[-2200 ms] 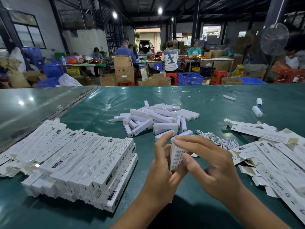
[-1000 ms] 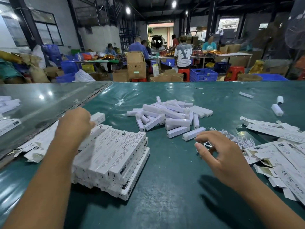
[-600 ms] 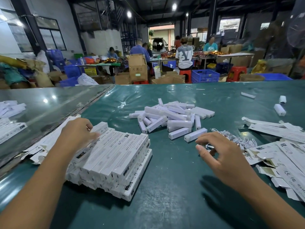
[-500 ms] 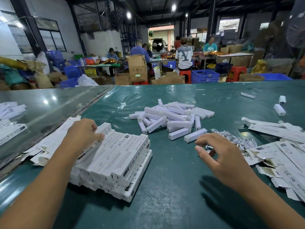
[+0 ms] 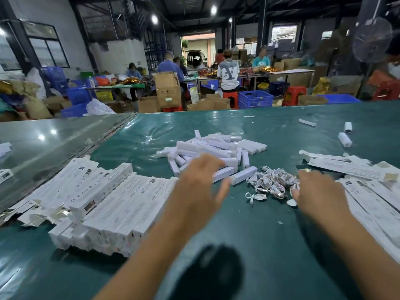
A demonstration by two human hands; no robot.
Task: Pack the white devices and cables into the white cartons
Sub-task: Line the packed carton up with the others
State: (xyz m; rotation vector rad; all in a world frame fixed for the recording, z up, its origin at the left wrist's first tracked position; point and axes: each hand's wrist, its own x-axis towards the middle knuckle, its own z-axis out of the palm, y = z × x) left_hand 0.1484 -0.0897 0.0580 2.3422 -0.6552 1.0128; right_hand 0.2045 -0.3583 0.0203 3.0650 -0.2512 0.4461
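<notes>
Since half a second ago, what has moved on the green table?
The left hand left the stack of packed white cartons and swung right to the pile of white bar-shaped devices, fingers spread, gripping nothing. The right hand shifted right, from the tangle of white cables toward the flat empty cartons. The piles stayed put.

There is just one camera, worn on the person's head. It looks forward and down over the green counter (image 5: 249,234) from close up. Both arms reach out from the near edge, the left hand (image 5: 201,182) and right hand (image 5: 318,191) in the middle. Far off, it sees the big workroom.
</notes>
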